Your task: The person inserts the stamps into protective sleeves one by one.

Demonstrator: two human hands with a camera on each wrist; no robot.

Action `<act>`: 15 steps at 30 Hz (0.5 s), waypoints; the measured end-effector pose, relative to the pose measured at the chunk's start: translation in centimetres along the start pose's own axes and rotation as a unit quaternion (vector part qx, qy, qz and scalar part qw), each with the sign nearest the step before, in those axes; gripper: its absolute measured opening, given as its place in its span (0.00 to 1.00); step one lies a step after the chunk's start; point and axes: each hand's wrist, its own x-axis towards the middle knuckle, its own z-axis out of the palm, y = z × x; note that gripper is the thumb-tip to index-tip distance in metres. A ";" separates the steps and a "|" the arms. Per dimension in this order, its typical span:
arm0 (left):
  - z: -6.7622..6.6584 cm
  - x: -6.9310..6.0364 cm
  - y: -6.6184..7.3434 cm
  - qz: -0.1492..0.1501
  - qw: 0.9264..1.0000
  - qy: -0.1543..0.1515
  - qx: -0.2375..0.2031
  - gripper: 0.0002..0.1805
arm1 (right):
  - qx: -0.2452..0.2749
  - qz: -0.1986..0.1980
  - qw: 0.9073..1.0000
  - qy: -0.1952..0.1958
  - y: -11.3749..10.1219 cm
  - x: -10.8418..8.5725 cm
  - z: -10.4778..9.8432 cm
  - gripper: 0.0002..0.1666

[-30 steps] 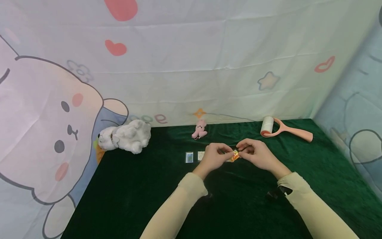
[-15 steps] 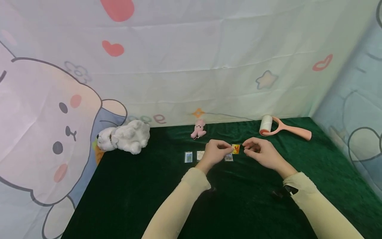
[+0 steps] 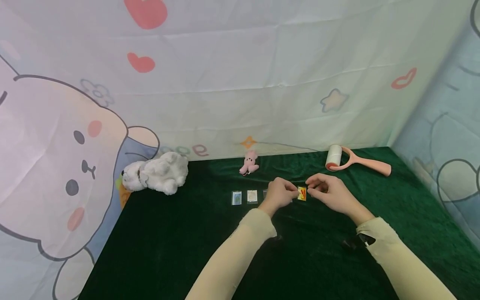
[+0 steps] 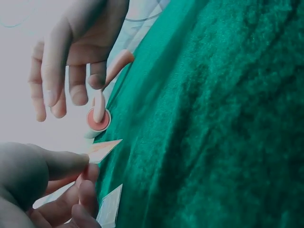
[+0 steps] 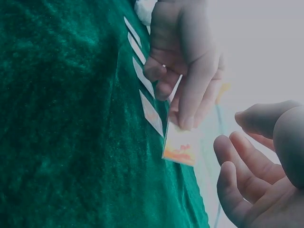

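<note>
My left hand pinches a small orange and yellow card by its left edge, between thumb and fingers. In the right wrist view that card is held just above the cloth. My right hand is a little to the right of the card, fingers loosely bent and holding nothing. Left of my left hand lie a bluish card and a pale card. Behind that hand the other cards of the row are mostly hidden in the head view; a near one shows in the right wrist view.
Dark green velvet cloth covers the table. At the back stand a small pink plush toy and, to the right, a lint roller with a pink handle. A white plush toy lies at the left edge. A printed curtain hangs behind.
A second ago both hands were at the orange card. My right hand has come off it and moved slightly right; my left hand has carried the card to the right, past the row's end.
</note>
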 end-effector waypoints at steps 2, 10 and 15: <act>0.3 0.1 0.2 -0.005 1.000 0.000 0.011 0.06 | 0.000 -0.005 1.000 0.003 0.0 0.0 0.0 0.14; 1.0 0.4 0.5 -0.029 0.998 -0.001 0.049 0.06 | 0.000 -0.007 1.000 0.007 0.1 0.0 0.0 0.12; 1.0 0.4 0.8 -0.030 0.997 0.003 0.068 0.06 | 0.001 -0.006 1.000 0.005 0.0 0.0 -0.2 0.12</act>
